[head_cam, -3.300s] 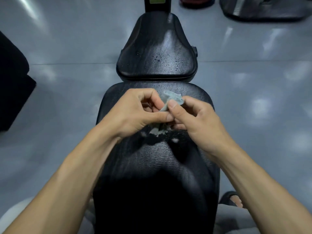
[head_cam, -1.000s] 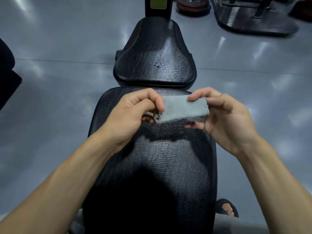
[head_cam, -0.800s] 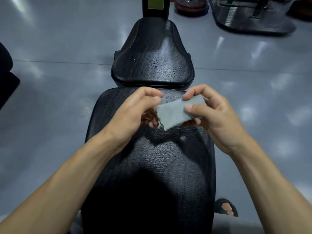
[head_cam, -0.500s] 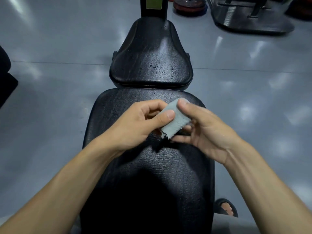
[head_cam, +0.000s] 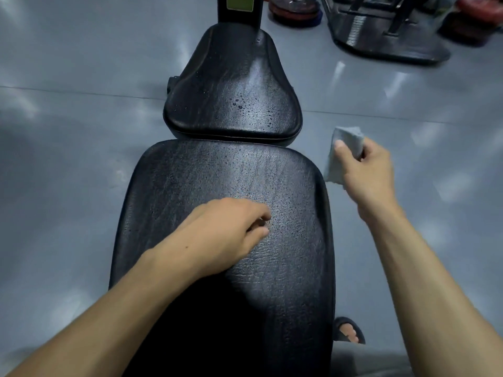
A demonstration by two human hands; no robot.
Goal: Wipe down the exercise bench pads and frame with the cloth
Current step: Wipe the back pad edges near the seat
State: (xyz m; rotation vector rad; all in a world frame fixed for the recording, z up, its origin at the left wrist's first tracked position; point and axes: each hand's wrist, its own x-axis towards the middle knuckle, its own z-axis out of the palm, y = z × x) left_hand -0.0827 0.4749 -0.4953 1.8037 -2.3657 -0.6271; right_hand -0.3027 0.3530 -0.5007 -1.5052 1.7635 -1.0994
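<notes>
The black bench runs away from me: a long near pad [head_cam: 226, 172] and a smaller far pad [head_cam: 231, 85], both speckled with water drops. A black frame post [head_cam: 239, 9] with a green label rises beyond the far pad. My right hand [head_cam: 364, 172] grips a folded pale grey cloth [head_cam: 344, 148] in the air, off the right edge of the near pad. My left hand [head_cam: 228, 229] rests on the middle of the near pad with fingers loosely curled, holding nothing that I can see.
Grey glossy floor [head_cam: 81, 159] lies on both sides of the bench. Weight plates [head_cam: 294, 9] and a dark machine base [head_cam: 386, 42] stand at the back right. A sandalled foot [head_cam: 347, 330] is on the floor by the bench's right side.
Both hands were folding the cloth above the near pad. The left hand has let go and dropped onto the pad; the right hand has carried the folded cloth out to the right.
</notes>
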